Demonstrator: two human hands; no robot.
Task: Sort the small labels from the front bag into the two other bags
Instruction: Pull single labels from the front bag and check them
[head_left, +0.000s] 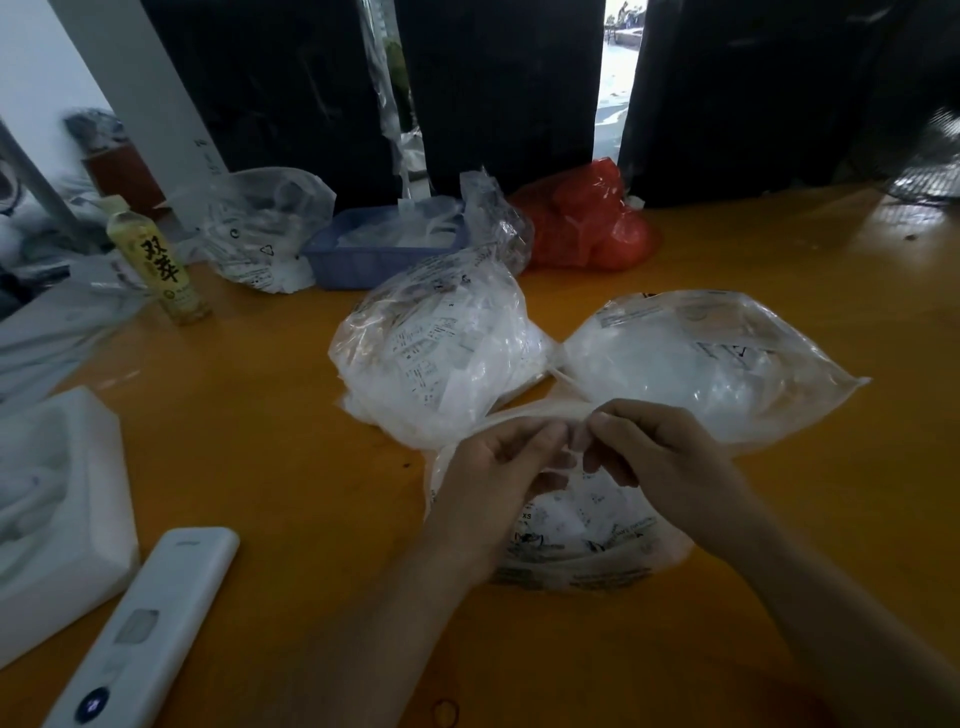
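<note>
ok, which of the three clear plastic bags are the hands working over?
The front clear plastic bag, nearest the camera; left hand and right hand meet above it. The other two lie behind.

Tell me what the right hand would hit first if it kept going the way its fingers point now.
Most likely the left hand. The right hand points left across the front bag, its fingertips almost meeting the left's over a small pale label pinched between them. Depth is unclear, but the gap looks slight.
</note>
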